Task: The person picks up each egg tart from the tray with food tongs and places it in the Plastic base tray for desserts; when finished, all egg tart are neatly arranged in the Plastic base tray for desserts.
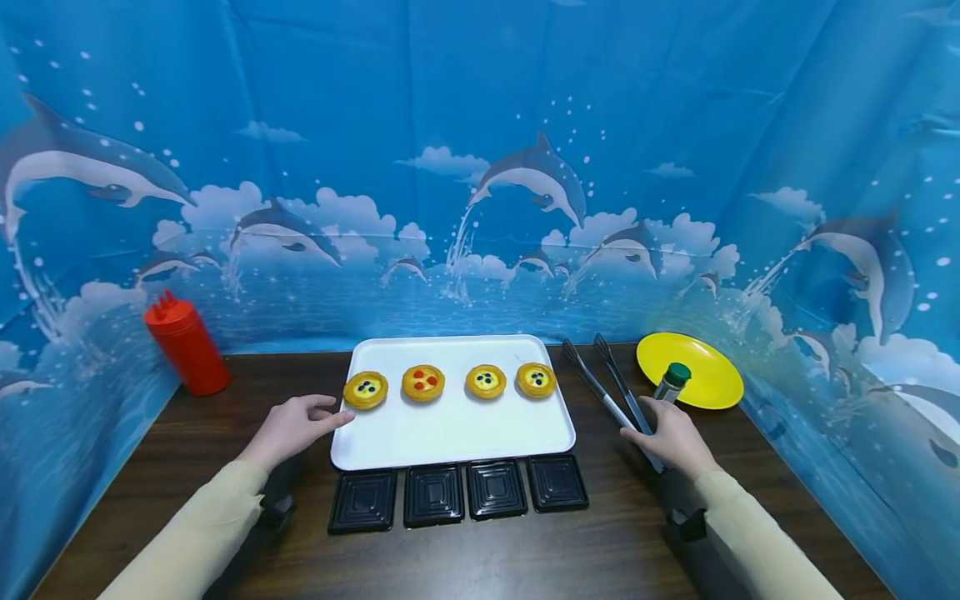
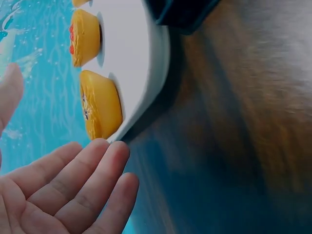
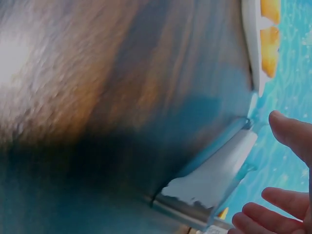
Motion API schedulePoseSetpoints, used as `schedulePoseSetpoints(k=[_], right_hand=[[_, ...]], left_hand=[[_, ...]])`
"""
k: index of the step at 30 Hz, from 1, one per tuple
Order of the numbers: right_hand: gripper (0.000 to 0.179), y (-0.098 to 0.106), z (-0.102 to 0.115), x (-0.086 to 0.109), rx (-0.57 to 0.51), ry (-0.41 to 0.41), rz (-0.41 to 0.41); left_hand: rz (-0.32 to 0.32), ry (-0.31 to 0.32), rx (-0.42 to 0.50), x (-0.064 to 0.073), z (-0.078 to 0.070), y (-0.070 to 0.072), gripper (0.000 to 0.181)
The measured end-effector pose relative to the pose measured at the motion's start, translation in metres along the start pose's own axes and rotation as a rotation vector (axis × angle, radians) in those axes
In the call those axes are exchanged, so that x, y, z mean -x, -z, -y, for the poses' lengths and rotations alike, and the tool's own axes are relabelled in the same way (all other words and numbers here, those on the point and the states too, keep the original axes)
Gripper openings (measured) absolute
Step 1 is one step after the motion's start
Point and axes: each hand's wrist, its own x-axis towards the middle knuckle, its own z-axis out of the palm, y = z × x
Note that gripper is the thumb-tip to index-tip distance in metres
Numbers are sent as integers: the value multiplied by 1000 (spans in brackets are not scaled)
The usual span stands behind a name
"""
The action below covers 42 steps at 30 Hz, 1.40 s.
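Note:
In the head view my left hand [image 1: 295,427] is at the left edge of a white tray [image 1: 450,433], beside the leftmost egg tart [image 1: 365,390] with dark berries. Its fingers are extended and hold nothing; the left wrist view shows the fingertips close to that tart [image 2: 101,107], but whether they touch the tray rim is unclear. My right hand [image 1: 675,437] is over the handle end of metal tongs [image 1: 617,410] with dark tips, thumb and fingers spread apart. In the right wrist view the tongs [image 3: 209,170] lie near the fingers, not gripped.
More tarts [image 1: 423,383] stand in the tray's row. Several black square containers [image 1: 497,489] line its front. A red squeeze bottle [image 1: 187,346] stands at left. At right, a green-capped shaker [image 1: 672,382] is beside a yellow plate [image 1: 708,371]. A dolphin-print curtain [image 1: 360,108] hangs behind.

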Motion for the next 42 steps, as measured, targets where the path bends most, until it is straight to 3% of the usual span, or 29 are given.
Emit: schedulePoseSetpoints(k=[5,8,15,22,30,42], right_hand=[[80,-7,-6,-5,5,-32,19],[82,-11,-9,-9,-7,-54,39],[82,-20,-13,-16,-31,-76,45],[70,-25,-11,-23,-51,-56,26],[81,-26,-7,-30,-32,-83,39],[70,-24,-8,-37,-21,-109,34]], left_hand=[[31,1,43,-9,1,-1,57],[73,48,73,-13,3,-1,45],[100,196,185,-23,9,-1,39],[80,284,280,-25,13,-7,33],[65,299,315,-31,17,-14,26],[46,276,216,-36,6,-16,20]])
